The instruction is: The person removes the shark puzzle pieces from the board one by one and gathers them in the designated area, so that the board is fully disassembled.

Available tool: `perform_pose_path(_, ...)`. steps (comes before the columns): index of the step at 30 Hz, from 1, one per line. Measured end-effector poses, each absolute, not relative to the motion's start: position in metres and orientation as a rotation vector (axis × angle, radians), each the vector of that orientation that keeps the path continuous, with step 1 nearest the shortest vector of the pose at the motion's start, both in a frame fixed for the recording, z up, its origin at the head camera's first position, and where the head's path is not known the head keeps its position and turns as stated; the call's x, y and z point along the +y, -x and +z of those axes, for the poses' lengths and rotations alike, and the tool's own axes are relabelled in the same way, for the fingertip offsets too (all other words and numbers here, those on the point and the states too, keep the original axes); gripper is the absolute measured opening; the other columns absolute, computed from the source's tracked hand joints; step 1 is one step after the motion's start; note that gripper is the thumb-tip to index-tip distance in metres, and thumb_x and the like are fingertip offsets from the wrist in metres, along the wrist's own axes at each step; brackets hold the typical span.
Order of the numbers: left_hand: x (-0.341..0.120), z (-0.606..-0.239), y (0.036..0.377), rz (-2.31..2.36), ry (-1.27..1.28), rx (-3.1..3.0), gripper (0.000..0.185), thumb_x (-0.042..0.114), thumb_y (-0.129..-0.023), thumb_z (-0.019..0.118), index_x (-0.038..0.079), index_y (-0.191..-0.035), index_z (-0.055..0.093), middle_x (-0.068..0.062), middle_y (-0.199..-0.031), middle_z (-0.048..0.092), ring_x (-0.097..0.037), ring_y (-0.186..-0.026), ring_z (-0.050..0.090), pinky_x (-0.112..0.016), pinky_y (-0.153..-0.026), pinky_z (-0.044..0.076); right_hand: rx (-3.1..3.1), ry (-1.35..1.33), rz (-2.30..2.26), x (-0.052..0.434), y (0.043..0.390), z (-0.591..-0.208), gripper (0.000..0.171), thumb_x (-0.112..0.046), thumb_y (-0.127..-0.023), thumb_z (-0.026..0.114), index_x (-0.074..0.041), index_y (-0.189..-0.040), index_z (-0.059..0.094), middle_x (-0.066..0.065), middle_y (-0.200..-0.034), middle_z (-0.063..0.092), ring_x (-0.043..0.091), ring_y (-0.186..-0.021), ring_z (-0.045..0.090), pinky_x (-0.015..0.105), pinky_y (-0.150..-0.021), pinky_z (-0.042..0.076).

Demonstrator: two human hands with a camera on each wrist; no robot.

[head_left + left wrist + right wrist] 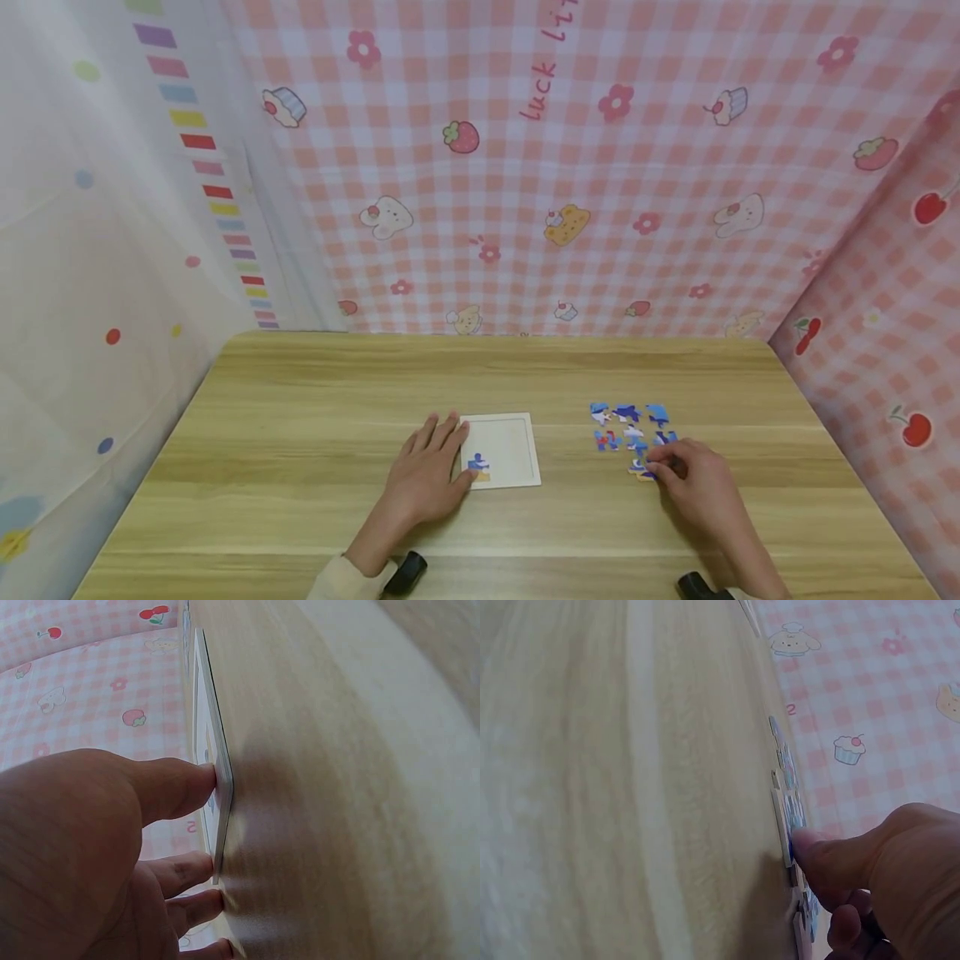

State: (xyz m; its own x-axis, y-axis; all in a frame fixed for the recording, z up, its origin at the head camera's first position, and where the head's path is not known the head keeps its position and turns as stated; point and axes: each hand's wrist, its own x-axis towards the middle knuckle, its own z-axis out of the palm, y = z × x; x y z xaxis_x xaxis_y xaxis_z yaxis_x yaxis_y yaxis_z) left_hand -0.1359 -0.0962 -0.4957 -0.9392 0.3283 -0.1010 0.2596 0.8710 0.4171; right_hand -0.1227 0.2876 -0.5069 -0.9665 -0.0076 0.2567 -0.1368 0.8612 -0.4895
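My left hand (431, 473) lies with fingers spread along the left edge of a square white puzzle board (510, 442). In the left wrist view its thumb (184, 787) rests on the board's edge. One blue and yellow puzzle piece (477, 468) sits in the board's near-left corner, beside that thumb. Over at the right, my right hand (697, 483) pinches a blue, white and yellow puzzle piece (640, 469) with thumb and index finger, low at the tabletop. In the right wrist view the thumb (832, 859) presses on the piece, and the other fingers are curled under, partly hidden.
Several loose puzzle pieces (626, 412) lie in rough rows just beyond the right hand. The wooden table (337, 383) meets a pink checked cloth (510, 275) at its back edge. Cloths also hang along the left and right sides.
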Motion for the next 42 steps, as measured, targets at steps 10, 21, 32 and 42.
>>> perform_pose_path(10, -0.096, -0.497, 0.137, 0.597, -0.458, 2.878, 0.068, 0.039, -0.100, 0.060, 0.008, -0.158, 0.040, -0.013, -0.169, 0.030, -0.040, -0.158, 0.020, -0.058, -0.127, 0.023, -2.698, -0.179, 0.782, 0.284, 0.123, -0.504, 0.014, -0.007, -0.082, 0.085, -0.017, -0.082, 0.075, -0.009, -0.074, 0.061, -0.002, -0.064, 0.046, 0.020, -0.056, 0.040)
perform_pose_path(21, -0.099, -0.499, 0.137, 0.661, -0.469, 2.867, 0.065, 0.040, -0.103, 0.053, 0.007, -0.158, 0.040, -0.014, -0.168, 0.031, -0.041, -0.158, 0.019, -0.060, -0.128, 0.020, -2.679, -0.310, 0.939, 0.242, 0.131, -0.505, 0.014, -0.006, -0.084, 0.083, -0.017, -0.083, 0.073, -0.011, -0.074, 0.061, -0.003, -0.066, 0.049, 0.018, -0.057, 0.044)
perform_pose_path(32, -0.103, -0.496, 0.138, 0.617, -0.522, 2.814, 0.083, 0.050, -0.094, 0.064, 0.010, -0.160, 0.036, -0.011, -0.170, 0.027, -0.039, -0.159, 0.016, -0.058, -0.128, 0.021, -2.785, -0.304, 1.051, 0.199, 0.136, -0.504, 0.012, -0.010, -0.088, 0.080, -0.020, -0.088, 0.074, -0.012, -0.079, 0.063, 0.001, -0.069, 0.052, 0.019, -0.062, 0.047)
perform_pose_path(42, -0.105, -0.498, 0.140, 0.624, -0.521, 2.810, 0.085, 0.051, -0.093, 0.067, 0.010, -0.160, 0.035, -0.011, -0.170, 0.026, -0.038, -0.160, 0.016, -0.057, -0.128, 0.021, -2.775, -0.436, 1.171, 0.164, 0.142, -0.502, 0.012, -0.007, -0.087, 0.080, -0.015, -0.093, 0.074, -0.010, -0.083, 0.066, 0.001, -0.074, 0.056, 0.020, -0.066, 0.050)
